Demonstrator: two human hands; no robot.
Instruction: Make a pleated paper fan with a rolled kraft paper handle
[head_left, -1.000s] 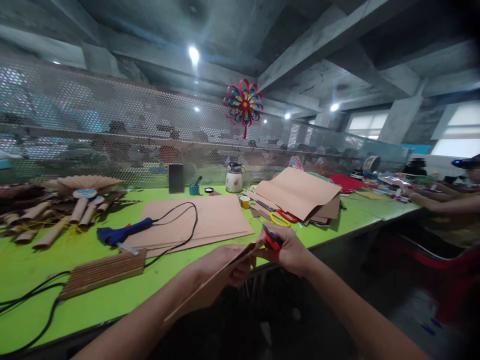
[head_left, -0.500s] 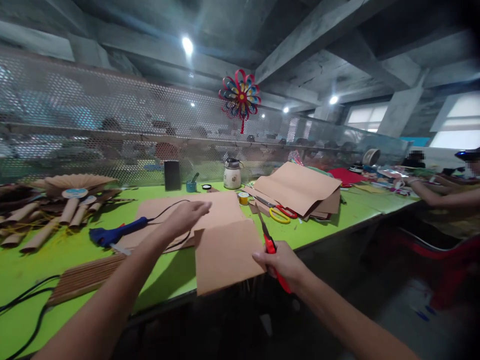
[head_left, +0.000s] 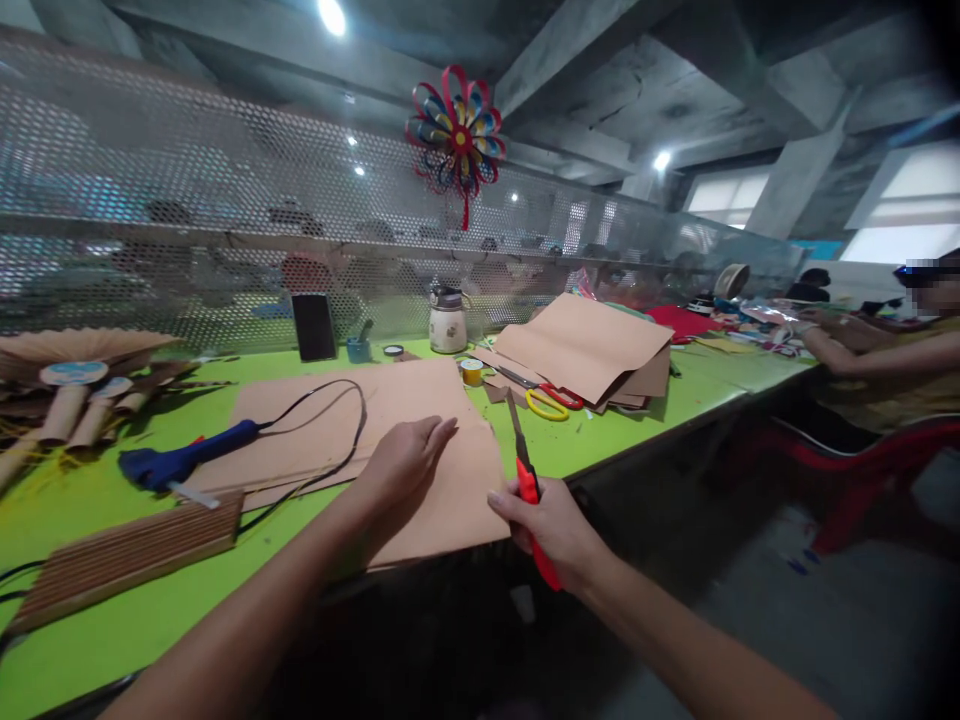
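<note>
My right hand [head_left: 559,530] grips a red-handled utility knife [head_left: 527,480], its long grey blade pointing up and away from me. The thumb of that hand lies at the right edge of a folded sheet of brown kraft paper [head_left: 457,490], which overhangs the table's front edge. My left hand [head_left: 405,462] is over the same sheet, holding nothing, fingers bent and pointing right; whether it presses on the paper I cannot tell. Beneath and behind lie larger brown sheets [head_left: 277,405].
Left on the green table [head_left: 135,620] are a blue glue gun [head_left: 187,455] with a looping cord, a ridged wooden block [head_left: 135,560] and paper fans [head_left: 75,375]. Scissors [head_left: 547,402], a yellow spool [head_left: 471,373] and a paper stack [head_left: 592,345] lie beyond. A person [head_left: 892,350] sits far right.
My left hand has come down and right over the folded sheet. The knife stays in my right hand by the sheet's edge. The view has tilted down and shifted slightly right.
</note>
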